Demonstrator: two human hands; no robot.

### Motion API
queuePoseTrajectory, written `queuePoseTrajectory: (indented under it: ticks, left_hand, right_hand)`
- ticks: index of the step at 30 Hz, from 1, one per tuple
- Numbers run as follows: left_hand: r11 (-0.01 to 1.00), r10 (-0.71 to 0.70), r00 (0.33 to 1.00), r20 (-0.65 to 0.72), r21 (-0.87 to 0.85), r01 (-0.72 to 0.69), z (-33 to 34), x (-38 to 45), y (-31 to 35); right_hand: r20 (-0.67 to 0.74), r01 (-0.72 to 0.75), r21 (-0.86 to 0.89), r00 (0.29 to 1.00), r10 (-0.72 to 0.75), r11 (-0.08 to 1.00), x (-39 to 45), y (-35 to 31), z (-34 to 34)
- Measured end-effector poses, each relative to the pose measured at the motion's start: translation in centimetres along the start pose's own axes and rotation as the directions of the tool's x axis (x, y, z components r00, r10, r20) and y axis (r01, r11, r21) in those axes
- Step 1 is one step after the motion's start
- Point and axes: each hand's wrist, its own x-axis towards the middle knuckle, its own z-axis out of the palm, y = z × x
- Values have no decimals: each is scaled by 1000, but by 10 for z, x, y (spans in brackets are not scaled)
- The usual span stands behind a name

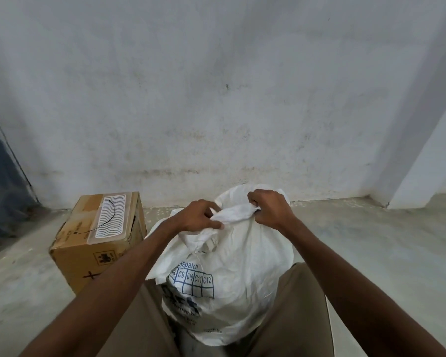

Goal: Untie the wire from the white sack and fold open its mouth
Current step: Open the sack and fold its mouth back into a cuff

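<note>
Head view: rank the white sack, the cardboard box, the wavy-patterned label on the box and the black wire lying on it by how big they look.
1. white sack, though it sits nearer the camera
2. cardboard box
3. wavy-patterned label
4. black wire, a thin strand crossing the label

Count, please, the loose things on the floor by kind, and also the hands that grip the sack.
White sack: 1
Cardboard box: 1
Black wire, lying on the box: 1
Hands on the sack's mouth: 2, left hand and right hand
Total: 5
</note>
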Motion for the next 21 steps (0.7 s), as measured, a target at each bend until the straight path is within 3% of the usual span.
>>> queuePoseTrajectory:
  ticks: [3, 8, 13, 15, 19, 21]
  left_hand:
    - [997, 69, 997, 36, -24, -68, 0, 2, 2]
    - [941, 168, 985, -32, 302, -150, -8, 10, 19]
    - [891, 234, 963, -134, 425, -158, 3, 13, 30]
    - [903, 262, 951, -162, 388, -183, 7, 11, 31]
    - [990, 132, 991, 33, 51, -134, 1, 0, 15]
    - [990, 35, 983, 181, 129, -59, -5, -8, 0]
  right_hand:
    - [-39, 80, -4, 996, -80, 997, -10, 5, 4]
    - [6, 32, -102, 999, -32, 994, -13, 16, 0]
    - [146, 77, 101, 985, -91, 992, -2, 3, 0]
    - [101, 59, 137, 992, -73, 989, 0, -1, 5]
    - [-3, 46, 146, 999, -46, 988, -6, 4, 18]
    - [-41, 24, 195, 999, -17, 981, -11, 9, 19]
